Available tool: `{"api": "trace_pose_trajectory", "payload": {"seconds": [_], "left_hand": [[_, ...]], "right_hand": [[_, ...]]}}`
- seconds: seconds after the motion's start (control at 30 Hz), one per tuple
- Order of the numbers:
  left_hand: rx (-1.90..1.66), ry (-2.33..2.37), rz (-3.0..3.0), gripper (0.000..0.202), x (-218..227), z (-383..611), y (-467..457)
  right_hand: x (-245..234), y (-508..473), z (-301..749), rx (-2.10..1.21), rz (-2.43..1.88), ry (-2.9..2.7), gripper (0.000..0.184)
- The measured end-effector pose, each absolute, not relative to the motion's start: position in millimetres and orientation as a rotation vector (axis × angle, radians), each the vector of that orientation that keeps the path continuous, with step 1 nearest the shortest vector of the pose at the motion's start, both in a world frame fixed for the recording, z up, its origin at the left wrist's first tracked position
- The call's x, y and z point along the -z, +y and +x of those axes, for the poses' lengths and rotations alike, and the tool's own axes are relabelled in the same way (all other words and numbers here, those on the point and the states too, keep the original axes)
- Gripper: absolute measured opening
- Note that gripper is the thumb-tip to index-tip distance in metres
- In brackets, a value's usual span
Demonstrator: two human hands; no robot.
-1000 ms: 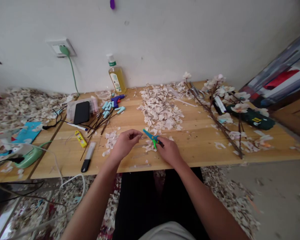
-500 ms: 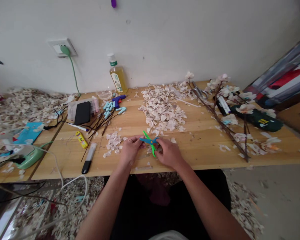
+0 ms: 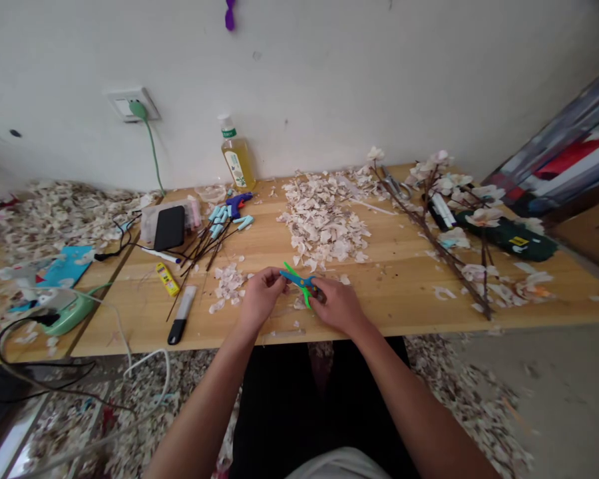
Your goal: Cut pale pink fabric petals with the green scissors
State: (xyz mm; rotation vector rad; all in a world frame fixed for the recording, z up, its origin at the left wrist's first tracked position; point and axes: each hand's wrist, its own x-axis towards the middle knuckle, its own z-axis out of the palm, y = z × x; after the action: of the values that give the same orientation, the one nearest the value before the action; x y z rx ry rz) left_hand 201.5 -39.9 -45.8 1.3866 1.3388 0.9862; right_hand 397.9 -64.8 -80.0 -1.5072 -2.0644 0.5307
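Observation:
My right hand (image 3: 335, 305) is closed round the handles of blue and green scissors (image 3: 299, 279), whose blades point left and stand a little apart. The blade tips reach the fingers of my left hand (image 3: 264, 293), which are pinched together. Whatever those fingers hold is too small and hidden to make out. Just left of that hand lies a small heap of pale petal-like pieces (image 3: 228, 285). Beyond both hands spreads a larger pile of similar pale pieces (image 3: 327, 223).
Left on the wooden table (image 3: 379, 293) are a knife with a black handle (image 3: 181, 316), a yellow box (image 3: 168, 279), a phone (image 3: 170, 228) and a purple glue gun (image 3: 239, 204). A bottle (image 3: 237, 159) stands by the wall. Flowering branches (image 3: 429, 233) lie right.
The camera view has shifted slightly. The scissor blades look a little closer together, and both hands stay in nearly the same place.

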Motion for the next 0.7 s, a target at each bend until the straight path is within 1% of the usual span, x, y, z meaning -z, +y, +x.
{"api": "trace_pose_trajectory", "payload": {"seconds": [0.13,0.23,0.37,0.5,0.7], "left_hand": [[-0.989,1.311,1.332,0.018,46.3,201.6,-40.4],[-0.995,1.274,1.173,0.021,46.8,203.7,-42.5],[-0.940,1.150,0.746,0.019,45.2,207.2,-46.6],[-0.865,1.088,0.486,0.019,41.7,205.9,-49.4],[-0.852,1.042,0.432,0.023,35.6,203.4,-55.6]], "right_hand": [[87.8,-63.7,400.4,-0.609,-1.536,-1.947,0.016],[94.1,-61.3,404.2,-0.754,-1.470,-1.598,0.020],[100.7,-57.2,406.7,-0.908,-1.316,-1.195,0.028],[103.6,-56.5,404.6,-0.936,-1.296,-1.204,0.034],[101.3,-58.5,404.3,-0.906,-1.291,-1.251,0.034]]}}
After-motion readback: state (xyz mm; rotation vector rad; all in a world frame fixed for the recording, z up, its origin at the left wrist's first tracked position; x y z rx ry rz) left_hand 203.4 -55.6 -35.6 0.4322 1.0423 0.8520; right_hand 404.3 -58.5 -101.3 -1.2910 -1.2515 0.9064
